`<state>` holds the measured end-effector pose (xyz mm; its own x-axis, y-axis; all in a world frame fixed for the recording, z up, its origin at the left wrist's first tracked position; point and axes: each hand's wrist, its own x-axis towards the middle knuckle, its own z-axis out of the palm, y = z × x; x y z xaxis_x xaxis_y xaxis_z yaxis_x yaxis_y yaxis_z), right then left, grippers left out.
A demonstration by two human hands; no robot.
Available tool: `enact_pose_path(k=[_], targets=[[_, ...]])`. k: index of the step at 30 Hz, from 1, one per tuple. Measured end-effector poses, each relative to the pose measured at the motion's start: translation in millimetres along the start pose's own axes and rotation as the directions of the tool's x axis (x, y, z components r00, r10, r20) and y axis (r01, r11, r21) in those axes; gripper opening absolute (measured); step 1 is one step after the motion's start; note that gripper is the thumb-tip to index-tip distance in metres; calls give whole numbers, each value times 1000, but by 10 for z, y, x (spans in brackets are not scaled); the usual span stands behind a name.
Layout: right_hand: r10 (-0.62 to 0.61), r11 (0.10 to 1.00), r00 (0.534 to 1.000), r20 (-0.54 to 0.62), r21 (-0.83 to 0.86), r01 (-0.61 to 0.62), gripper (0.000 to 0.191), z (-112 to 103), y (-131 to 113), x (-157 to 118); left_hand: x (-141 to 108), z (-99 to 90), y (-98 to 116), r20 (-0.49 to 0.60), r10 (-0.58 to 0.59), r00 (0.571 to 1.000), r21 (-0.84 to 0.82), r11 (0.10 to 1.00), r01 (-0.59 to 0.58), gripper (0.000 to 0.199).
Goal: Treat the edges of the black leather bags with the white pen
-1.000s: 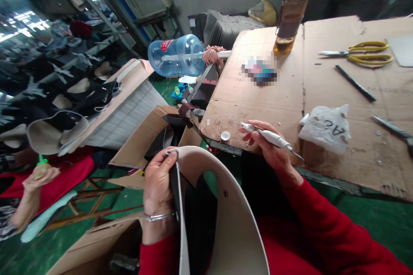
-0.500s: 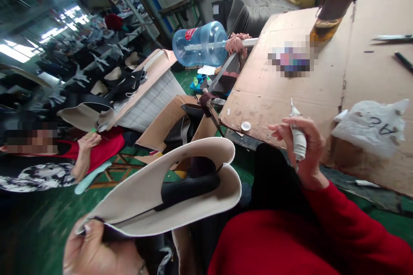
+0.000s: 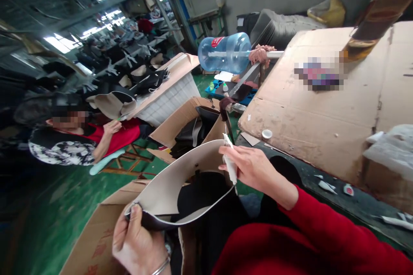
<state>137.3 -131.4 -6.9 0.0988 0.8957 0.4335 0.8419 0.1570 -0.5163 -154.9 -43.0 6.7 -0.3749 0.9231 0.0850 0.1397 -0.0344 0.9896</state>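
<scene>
A curved piece with a pale inner face and a dark outer side (image 3: 164, 180) hangs between my hands, bowed open in a loop. My left hand (image 3: 138, 236) pinches its near left end between thumb and fingers. At its far right end, my right hand (image 3: 250, 165) is wrapped round a white-wrapped tool (image 3: 230, 165) with a thin metal tip pointing up. The fingers of that hand touch or nearly touch the piece's edge; exact contact is hard to tell.
A cardboard-covered table (image 3: 338, 111) at right bears a white cap (image 3: 266, 133), a plastic bag (image 3: 392, 150) and a bottle of amber liquid (image 3: 371, 25). Open cardboard boxes (image 3: 103, 227) stand below and beyond the piece. A seated person (image 3: 108, 137) works at left, near a blue water jug (image 3: 226, 53).
My right hand has moved left from beside the table to the piece's right end, with the white-wrapped tool. The piece is spread wider, and the view has turned left.
</scene>
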Motion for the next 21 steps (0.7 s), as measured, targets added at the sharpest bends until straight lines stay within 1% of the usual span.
enact_pose_path(k=[2,3,4,6,8,10,12,14,16,18,21], targets=[[10,995,999,37,-95,-6,27,50,-32,54,-43,5,17,-131,-84,988,-113,991,69,30],[17,992,999,51,-125,-10,26,79,-33,64,-60,7,18,-155,-127,980,-159,982,102,30],[23,990,998,66,-139,-14,23,115,-25,60,-72,8,10,-149,-162,975,-195,972,131,28],[26,996,995,95,-89,-18,21,199,13,13,-77,4,-37,-113,-186,976,-238,959,156,27],[25,1000,995,100,-8,-24,25,279,51,-83,-72,-5,-113,-92,-157,983,-228,965,133,29],[31,998,995,97,48,-35,28,334,66,-207,-68,-13,-194,-82,-102,991,-168,982,87,31],[41,996,995,94,70,-47,28,363,58,-328,-67,-17,-259,-89,-42,995,-100,994,33,31],[48,995,995,84,87,-55,25,376,41,-425,-67,-17,-293,-82,-7,997,-55,998,3,31],[47,989,997,58,134,-55,24,381,25,-496,-68,-18,-292,-61,0,998,-37,999,-3,33],[50,973,998,43,224,-58,28,375,8,-550,-75,-20,-265,-23,-7,1000,-36,999,6,35],[89,930,992,86,349,-113,35,339,-26,-621,-102,-21,-195,9,-16,1000,-39,999,16,36]])
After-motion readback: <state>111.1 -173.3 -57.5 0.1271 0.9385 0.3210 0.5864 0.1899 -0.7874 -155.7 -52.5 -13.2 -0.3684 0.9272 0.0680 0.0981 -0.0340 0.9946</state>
